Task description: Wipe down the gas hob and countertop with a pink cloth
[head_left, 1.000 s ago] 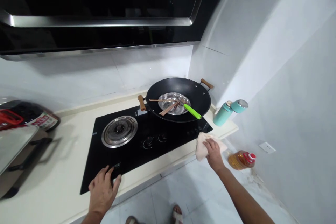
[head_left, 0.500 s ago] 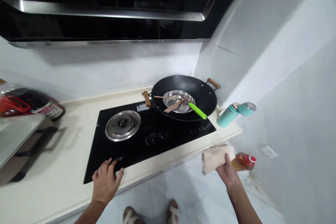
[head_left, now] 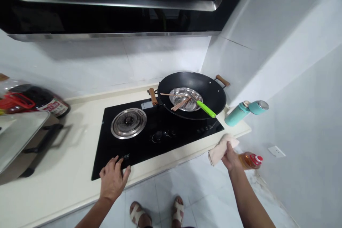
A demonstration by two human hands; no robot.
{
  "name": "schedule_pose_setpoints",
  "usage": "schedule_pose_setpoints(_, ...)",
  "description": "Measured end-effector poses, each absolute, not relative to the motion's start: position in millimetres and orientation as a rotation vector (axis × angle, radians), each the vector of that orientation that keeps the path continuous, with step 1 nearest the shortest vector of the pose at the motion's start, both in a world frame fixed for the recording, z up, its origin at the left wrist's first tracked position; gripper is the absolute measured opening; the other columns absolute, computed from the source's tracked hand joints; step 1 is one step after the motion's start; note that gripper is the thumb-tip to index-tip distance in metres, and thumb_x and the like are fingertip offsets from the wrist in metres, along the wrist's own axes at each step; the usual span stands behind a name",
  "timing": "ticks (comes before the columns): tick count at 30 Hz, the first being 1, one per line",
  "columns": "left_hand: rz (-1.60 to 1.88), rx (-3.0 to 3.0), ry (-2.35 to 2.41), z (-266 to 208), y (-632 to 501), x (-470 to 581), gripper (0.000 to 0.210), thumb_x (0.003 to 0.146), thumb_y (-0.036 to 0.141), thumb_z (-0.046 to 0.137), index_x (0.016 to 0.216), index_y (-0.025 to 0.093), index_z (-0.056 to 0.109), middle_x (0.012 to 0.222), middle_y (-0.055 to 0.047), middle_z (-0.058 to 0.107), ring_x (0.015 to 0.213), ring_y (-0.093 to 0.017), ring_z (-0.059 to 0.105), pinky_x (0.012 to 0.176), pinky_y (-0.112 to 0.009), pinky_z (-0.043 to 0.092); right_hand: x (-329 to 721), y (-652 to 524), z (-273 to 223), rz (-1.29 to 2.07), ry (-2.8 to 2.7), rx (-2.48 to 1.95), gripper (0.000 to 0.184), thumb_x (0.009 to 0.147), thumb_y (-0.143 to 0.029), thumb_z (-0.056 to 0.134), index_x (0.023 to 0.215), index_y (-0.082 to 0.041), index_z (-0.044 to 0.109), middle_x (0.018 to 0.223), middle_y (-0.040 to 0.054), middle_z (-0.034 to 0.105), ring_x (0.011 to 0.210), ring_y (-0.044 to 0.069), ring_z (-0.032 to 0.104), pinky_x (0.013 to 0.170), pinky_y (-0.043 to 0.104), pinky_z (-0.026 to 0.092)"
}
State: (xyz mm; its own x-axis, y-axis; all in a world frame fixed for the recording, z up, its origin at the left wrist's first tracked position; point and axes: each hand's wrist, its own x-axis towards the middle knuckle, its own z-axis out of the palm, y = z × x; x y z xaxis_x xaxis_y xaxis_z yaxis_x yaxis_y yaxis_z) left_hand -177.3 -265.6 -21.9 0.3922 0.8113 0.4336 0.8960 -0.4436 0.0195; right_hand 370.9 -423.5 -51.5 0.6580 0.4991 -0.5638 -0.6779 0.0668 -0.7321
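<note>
My left hand (head_left: 113, 177) rests with fingers spread on the front left corner of the black glass cooktop (head_left: 139, 152), holding nothing. A folded, pale pink cloth (head_left: 220, 149) is gripped in my right hand (head_left: 230, 158) at the counter's front edge, right of centre. On the cooktop's right side sits a black wok (head_left: 211, 94) with two wooden handles. Inside it lies a metal dish (head_left: 175, 100) with several chopsticks (head_left: 181, 104) and a utensil with a bright green handle (head_left: 205, 109) across it. The left burner (head_left: 128, 123) is uncovered.
A turquoise flask (head_left: 236, 114) with its lid tilted aside stands at the counter's right end. Below it, an oil bottle (head_left: 249, 160) with a red cap is by the wall. To the left are a pan-like appliance (head_left: 34, 146) and a dark bottle (head_left: 40, 96). The range hood (head_left: 120, 21) hangs above.
My right hand has lifted the cloth slightly toward the counter edge, and the cloth has turned in its grip. My left hand stays on the cooktop corner. The whole view has shifted slightly.
</note>
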Motion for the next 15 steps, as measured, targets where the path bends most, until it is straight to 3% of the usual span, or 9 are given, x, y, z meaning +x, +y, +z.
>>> schedule_pose_setpoints(4,-0.57,-2.431,-1.503,-21,-267,-177,0.043,0.099,0.047,0.042,0.118,0.014,0.062,0.129,-0.022,0.063,0.125,-0.037,0.056,0.099,-0.051,0.038,382,-402,-46,0.936,0.247,-1.246,0.037,0.098,-0.042,0.056,0.127,-0.019,0.063,0.121,0.0114,0.073,0.114,0.023,0.069,0.1,0.039,0.057)
schedule_pose_setpoints(8,-0.555,-2.436,-1.516,-22,-267,-177,0.045,0.099,0.047,0.042,0.119,0.012,0.062,0.13,-0.024,0.062,0.126,-0.038,0.055,0.098,-0.053,0.038,365,-393,-38,0.944,0.314,-1.279,0.042,0.097,-0.044,0.054,0.131,-0.02,0.059,0.117,0.0096,0.074,0.113,0.024,0.069,0.099,0.041,0.058)
schedule_pose_setpoints(15,-0.581,-2.444,-1.54,-25,-268,-177,0.045,0.098,0.047,0.044,0.12,0.012,0.063,0.131,-0.024,0.062,0.127,-0.039,0.054,0.1,-0.054,0.037,184,-387,-41,1.21,0.261,-1.148,0.049,0.088,-0.054,0.066,0.119,-0.016,0.065,0.11,0.012,0.075,0.109,0.03,0.07,0.093,0.044,0.06)
